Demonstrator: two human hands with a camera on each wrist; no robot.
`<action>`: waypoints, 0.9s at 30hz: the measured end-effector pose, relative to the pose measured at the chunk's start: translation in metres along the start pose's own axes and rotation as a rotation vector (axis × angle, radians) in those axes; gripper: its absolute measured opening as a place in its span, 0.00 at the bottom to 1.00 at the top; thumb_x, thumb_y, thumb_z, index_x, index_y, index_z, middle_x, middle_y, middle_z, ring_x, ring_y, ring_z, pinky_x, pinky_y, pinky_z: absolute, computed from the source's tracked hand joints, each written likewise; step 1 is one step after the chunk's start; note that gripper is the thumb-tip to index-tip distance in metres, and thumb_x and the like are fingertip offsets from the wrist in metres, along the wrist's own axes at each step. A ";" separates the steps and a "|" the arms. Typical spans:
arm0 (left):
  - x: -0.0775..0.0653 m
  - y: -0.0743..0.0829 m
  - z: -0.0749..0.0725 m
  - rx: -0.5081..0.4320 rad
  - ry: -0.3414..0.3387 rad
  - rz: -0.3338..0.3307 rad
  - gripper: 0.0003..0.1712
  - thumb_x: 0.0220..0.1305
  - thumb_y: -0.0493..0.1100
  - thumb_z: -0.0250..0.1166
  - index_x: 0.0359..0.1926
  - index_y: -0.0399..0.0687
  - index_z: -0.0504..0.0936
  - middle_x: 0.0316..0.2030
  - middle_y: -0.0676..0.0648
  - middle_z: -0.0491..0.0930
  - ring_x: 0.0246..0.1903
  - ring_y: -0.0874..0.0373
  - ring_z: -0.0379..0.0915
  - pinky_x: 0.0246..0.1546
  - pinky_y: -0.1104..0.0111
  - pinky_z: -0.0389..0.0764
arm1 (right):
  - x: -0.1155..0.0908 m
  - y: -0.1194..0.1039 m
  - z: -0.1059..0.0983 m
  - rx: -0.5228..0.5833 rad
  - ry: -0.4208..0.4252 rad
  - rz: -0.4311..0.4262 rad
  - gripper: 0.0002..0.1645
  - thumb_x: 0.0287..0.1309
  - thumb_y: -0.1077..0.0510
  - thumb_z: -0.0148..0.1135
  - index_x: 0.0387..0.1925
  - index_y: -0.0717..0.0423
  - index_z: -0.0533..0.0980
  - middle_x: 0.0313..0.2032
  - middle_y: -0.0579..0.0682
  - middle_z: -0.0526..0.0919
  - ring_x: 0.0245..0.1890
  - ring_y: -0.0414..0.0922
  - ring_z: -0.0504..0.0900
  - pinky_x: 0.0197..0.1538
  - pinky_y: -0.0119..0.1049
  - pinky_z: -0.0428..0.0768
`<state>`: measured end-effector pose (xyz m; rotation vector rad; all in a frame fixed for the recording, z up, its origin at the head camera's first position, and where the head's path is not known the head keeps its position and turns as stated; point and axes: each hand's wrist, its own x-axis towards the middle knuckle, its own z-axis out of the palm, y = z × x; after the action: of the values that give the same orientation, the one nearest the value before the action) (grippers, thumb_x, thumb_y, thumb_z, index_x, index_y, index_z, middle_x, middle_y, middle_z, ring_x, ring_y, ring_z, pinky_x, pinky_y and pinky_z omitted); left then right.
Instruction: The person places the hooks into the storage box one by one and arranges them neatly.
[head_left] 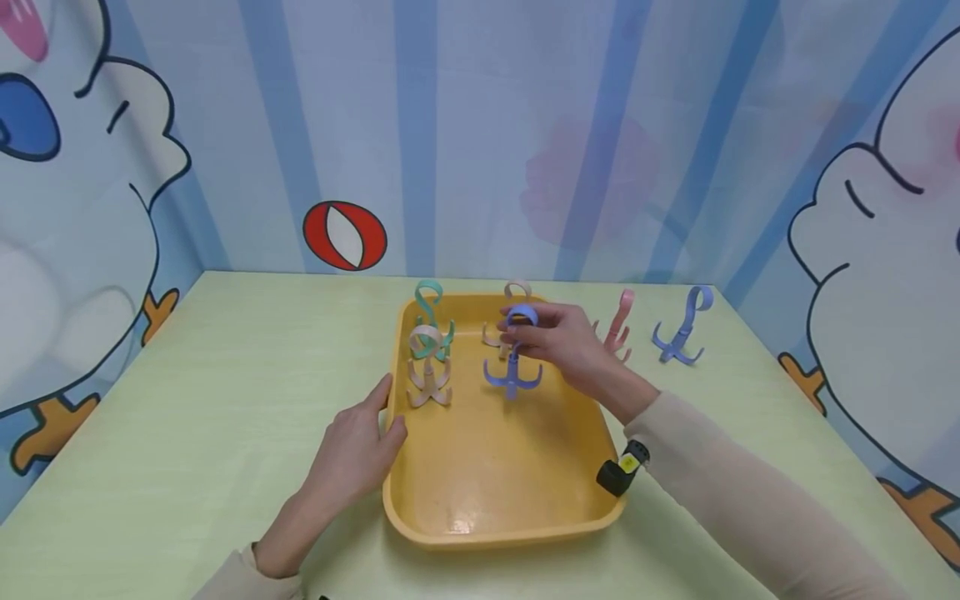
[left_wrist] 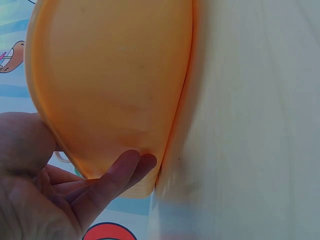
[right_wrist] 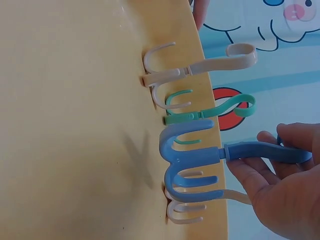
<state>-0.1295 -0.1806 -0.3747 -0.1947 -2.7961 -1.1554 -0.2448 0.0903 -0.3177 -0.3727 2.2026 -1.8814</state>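
Clearance matters most here, I judge. My right hand (head_left: 562, 337) pinches the blue hook (head_left: 512, 383) by its upper stem, upright over the yellow tray (head_left: 495, 475); I'd bring it straight down so its prongs don't snag the pale hook (right_wrist: 236, 195) standing beyond it inside. My left hand (head_left: 356, 446) grips the tray's left wall between thumb and fingers, a useful brace. A green hook (right_wrist: 184, 118) and beige hook (right_wrist: 165, 77) line that side inside; a pink hook (head_left: 620, 315) and second blue hook (head_left: 680, 337) are on the desk (head_left: 262, 375).
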 end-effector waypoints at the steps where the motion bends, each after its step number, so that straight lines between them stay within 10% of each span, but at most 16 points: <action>1: 0.000 0.000 0.000 0.002 0.001 -0.001 0.39 0.73 0.40 0.56 0.79 0.28 0.58 0.68 0.30 0.77 0.12 0.64 0.61 0.17 0.70 0.68 | 0.001 0.001 0.001 0.005 -0.002 0.001 0.25 0.73 0.65 0.62 0.68 0.65 0.76 0.66 0.66 0.81 0.63 0.57 0.84 0.64 0.45 0.82; 27: -0.001 0.000 -0.001 0.006 0.002 -0.017 0.39 0.73 0.40 0.56 0.80 0.31 0.58 0.68 0.30 0.76 0.19 0.60 0.69 0.23 0.67 0.72 | 0.010 0.008 0.006 0.038 0.024 0.028 0.26 0.72 0.66 0.61 0.69 0.64 0.76 0.67 0.67 0.79 0.66 0.61 0.80 0.67 0.49 0.79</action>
<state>-0.1283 -0.1813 -0.3744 -0.1687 -2.8047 -1.1496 -0.2530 0.0825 -0.3271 -0.3133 2.1726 -1.9194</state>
